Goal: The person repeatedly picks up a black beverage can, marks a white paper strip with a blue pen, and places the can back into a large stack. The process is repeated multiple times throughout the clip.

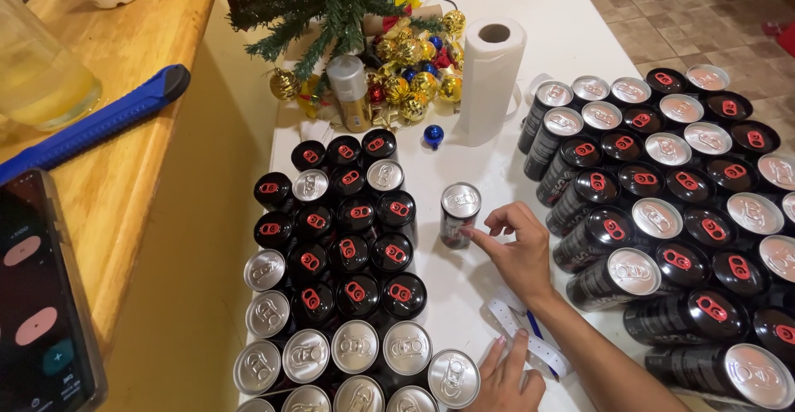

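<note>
A single black drink can [460, 213] with a silver top stands alone on the white table [497, 172], between two blocks of cans. My right hand [517, 255] is just right of it; the index fingertip touches the can's side and the other fingers are loosely curled, holding nothing. My left hand [501, 377] rests low on the table with its fingers spread over a white strip [530, 342]. A block of upright cans [348, 271] with black and silver tops stands to the left. A larger block of cans [679, 205] fills the right.
A paper towel roll [490, 77], a small decorated tree with gold baubles [364, 39] and a loose blue bauble [432, 135] stand at the table's far end. On the wooden counter [124, 172] to the left lie a blue utility knife [99, 122], a phone [41, 304] and a glass [37, 68].
</note>
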